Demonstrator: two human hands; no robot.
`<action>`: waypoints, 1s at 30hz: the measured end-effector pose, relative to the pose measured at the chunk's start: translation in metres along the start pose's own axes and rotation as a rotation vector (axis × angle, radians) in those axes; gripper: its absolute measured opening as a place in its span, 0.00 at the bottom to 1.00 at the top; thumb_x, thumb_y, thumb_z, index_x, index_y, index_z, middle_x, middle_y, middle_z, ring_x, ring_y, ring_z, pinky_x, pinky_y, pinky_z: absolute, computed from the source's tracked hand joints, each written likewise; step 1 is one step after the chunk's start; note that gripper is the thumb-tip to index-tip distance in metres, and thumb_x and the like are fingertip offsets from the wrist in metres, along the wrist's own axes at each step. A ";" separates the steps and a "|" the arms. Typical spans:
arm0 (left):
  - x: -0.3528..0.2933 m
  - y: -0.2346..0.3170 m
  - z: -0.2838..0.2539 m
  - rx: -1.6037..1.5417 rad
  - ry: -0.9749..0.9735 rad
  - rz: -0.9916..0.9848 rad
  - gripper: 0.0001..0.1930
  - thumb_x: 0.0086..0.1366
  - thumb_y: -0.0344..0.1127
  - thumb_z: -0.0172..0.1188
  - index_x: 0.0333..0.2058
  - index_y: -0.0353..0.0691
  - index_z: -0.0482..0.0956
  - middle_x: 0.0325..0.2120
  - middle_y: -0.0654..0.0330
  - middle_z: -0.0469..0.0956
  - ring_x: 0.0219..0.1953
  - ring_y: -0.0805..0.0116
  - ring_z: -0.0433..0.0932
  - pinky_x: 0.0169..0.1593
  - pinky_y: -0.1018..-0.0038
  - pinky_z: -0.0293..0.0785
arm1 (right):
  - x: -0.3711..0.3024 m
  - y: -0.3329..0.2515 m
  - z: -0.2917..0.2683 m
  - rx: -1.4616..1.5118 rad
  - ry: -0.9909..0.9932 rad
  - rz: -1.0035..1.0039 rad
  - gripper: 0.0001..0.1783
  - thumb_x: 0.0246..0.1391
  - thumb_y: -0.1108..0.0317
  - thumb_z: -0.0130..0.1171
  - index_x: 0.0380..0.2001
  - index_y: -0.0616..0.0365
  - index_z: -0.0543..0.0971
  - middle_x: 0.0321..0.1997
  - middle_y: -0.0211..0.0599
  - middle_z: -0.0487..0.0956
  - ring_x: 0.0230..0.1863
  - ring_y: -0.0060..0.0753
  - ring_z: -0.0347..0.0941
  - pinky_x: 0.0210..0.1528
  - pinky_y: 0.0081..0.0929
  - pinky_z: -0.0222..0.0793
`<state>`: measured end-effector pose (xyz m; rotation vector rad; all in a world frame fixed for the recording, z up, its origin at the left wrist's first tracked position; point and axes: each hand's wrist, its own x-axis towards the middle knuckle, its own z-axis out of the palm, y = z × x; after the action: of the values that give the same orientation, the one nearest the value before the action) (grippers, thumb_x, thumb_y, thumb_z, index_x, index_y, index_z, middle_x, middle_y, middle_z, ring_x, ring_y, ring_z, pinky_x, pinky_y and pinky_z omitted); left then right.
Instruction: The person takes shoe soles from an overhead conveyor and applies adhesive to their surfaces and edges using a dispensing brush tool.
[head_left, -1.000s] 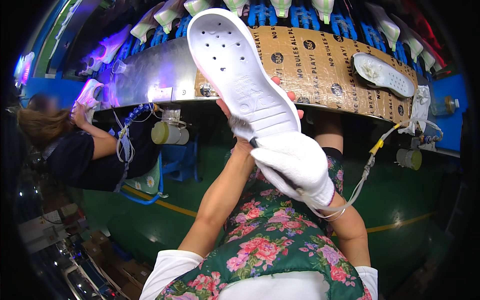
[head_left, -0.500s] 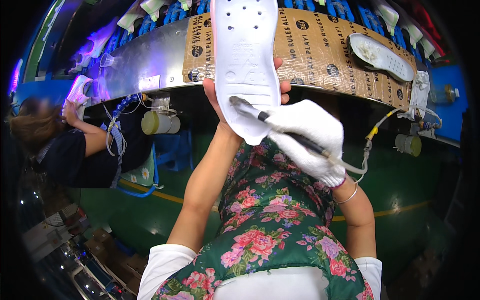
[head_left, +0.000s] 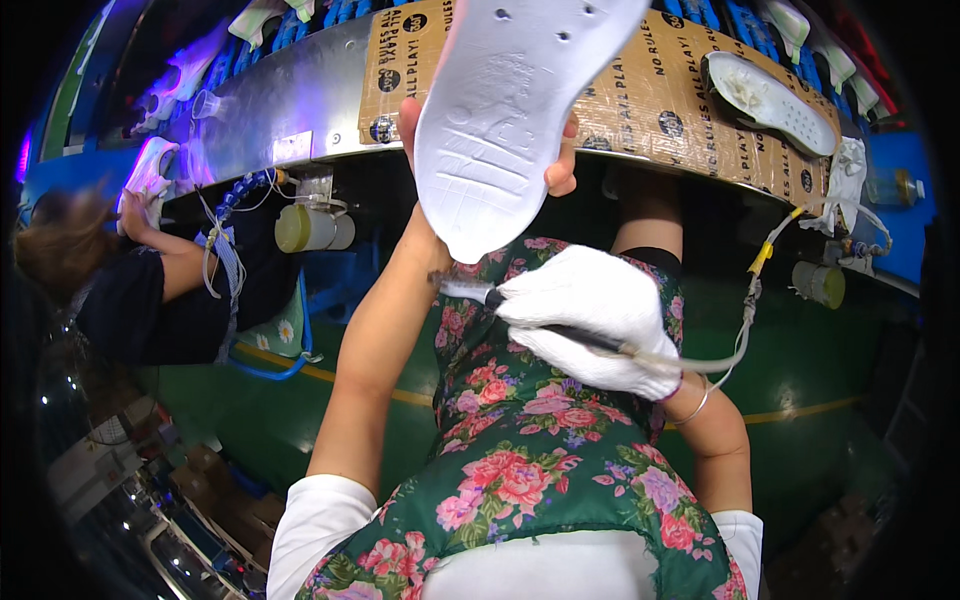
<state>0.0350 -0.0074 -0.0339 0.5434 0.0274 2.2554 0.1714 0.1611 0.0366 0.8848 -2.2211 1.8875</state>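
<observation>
My bare left hand [head_left: 560,160] grips a white shoe sole [head_left: 490,150] from beneath, thumb and fingers showing at its two edges. The sole is tilted, its narrow tabbed end toward me, with ridges and small holes on the face I see; its far end runs out of view. In a white glove, my right hand [head_left: 590,315] is closed around a brush [head_left: 465,290] with a dark handle and a hose at its rear. The bristles are just below the tabbed end, apart from the sole and in front of my left forearm.
Printed cardboard [head_left: 640,110] covers part of the metal bench [head_left: 270,110]. On it, at right, lies another white sole [head_left: 770,105] beside a white cloth [head_left: 847,170]. A jar [head_left: 300,228] hangs under the bench edge. At left a co-worker's hand [head_left: 132,213] holds a white shoe piece [head_left: 153,178].
The brush has left the sole's surface and moved toward me and slightly left. The sole has turned, its far end swinging right, and come up closer.
</observation>
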 end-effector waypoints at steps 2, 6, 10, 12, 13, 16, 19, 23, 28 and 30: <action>0.002 0.003 -0.002 0.005 -0.038 -0.101 0.58 0.53 0.78 0.61 0.68 0.34 0.64 0.56 0.34 0.70 0.44 0.42 0.76 0.44 0.55 0.77 | 0.003 -0.003 -0.008 0.030 0.052 0.045 0.14 0.45 0.79 0.73 0.39 0.59 0.86 0.40 0.41 0.87 0.40 0.41 0.84 0.44 0.34 0.78; 0.001 -0.002 0.016 -0.047 0.148 -0.129 0.57 0.56 0.80 0.55 0.69 0.34 0.64 0.56 0.28 0.69 0.41 0.38 0.79 0.41 0.54 0.82 | 0.008 0.004 -0.008 -0.322 0.135 -0.129 0.16 0.47 0.75 0.73 0.42 0.56 0.87 0.41 0.38 0.87 0.39 0.41 0.83 0.42 0.33 0.79; 0.016 0.008 0.010 -0.023 0.011 -0.221 0.55 0.60 0.75 0.54 0.70 0.32 0.60 0.57 0.22 0.66 0.43 0.35 0.80 0.41 0.57 0.84 | -0.008 0.009 0.010 -0.414 0.010 -0.264 0.24 0.42 0.77 0.72 0.47 0.54 0.86 0.43 0.41 0.87 0.39 0.43 0.84 0.42 0.37 0.80; 0.016 0.011 0.008 -0.074 -0.058 -0.240 0.55 0.61 0.75 0.54 0.71 0.32 0.58 0.58 0.20 0.64 0.44 0.33 0.80 0.41 0.57 0.84 | -0.005 -0.001 0.006 -0.382 -0.012 -0.243 0.22 0.44 0.77 0.72 0.47 0.56 0.86 0.43 0.40 0.87 0.39 0.42 0.84 0.42 0.35 0.80; 0.014 0.011 0.015 -0.078 0.003 -0.255 0.55 0.61 0.75 0.54 0.71 0.32 0.57 0.58 0.20 0.63 0.44 0.33 0.80 0.40 0.58 0.84 | 0.001 -0.009 -0.001 -0.204 -0.018 -0.124 0.19 0.44 0.78 0.73 0.43 0.58 0.86 0.43 0.43 0.87 0.40 0.43 0.84 0.42 0.35 0.79; 0.014 0.018 0.020 -0.047 0.094 -0.325 0.54 0.61 0.73 0.54 0.71 0.32 0.58 0.57 0.19 0.64 0.44 0.33 0.80 0.39 0.59 0.84 | 0.008 -0.008 -0.013 -0.085 0.099 0.028 0.15 0.45 0.80 0.73 0.39 0.60 0.85 0.42 0.46 0.86 0.38 0.44 0.83 0.41 0.34 0.77; 0.013 0.016 0.013 0.065 0.043 -0.302 0.60 0.54 0.77 0.61 0.72 0.33 0.57 0.58 0.22 0.62 0.44 0.40 0.77 0.41 0.60 0.78 | 0.006 -0.005 -0.004 -0.296 0.026 -0.132 0.16 0.48 0.76 0.73 0.43 0.59 0.86 0.41 0.40 0.87 0.39 0.41 0.83 0.41 0.34 0.78; 0.013 0.015 0.006 0.046 0.047 -0.289 0.61 0.53 0.77 0.62 0.71 0.33 0.57 0.58 0.23 0.63 0.43 0.40 0.77 0.41 0.57 0.78 | 0.001 -0.002 0.000 -0.020 0.135 0.042 0.16 0.49 0.77 0.73 0.43 0.59 0.86 0.41 0.40 0.86 0.38 0.39 0.83 0.41 0.32 0.78; 0.012 0.012 0.005 0.077 0.134 -0.181 0.55 0.58 0.75 0.57 0.69 0.34 0.62 0.56 0.29 0.69 0.43 0.38 0.79 0.43 0.52 0.79 | 0.005 -0.005 0.009 0.017 -0.004 0.118 0.13 0.48 0.80 0.72 0.40 0.62 0.85 0.42 0.45 0.86 0.42 0.40 0.83 0.47 0.33 0.78; 0.012 0.010 0.006 0.065 0.122 -0.132 0.50 0.62 0.74 0.52 0.67 0.34 0.66 0.54 0.34 0.74 0.41 0.36 0.81 0.45 0.51 0.81 | 0.002 -0.005 0.007 0.147 0.078 0.159 0.13 0.48 0.81 0.72 0.40 0.62 0.86 0.42 0.45 0.86 0.42 0.38 0.83 0.46 0.32 0.79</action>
<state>0.0235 -0.0063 -0.0220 0.4248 0.1933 2.1617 0.1744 0.1534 0.0404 0.6565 -2.1895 2.1396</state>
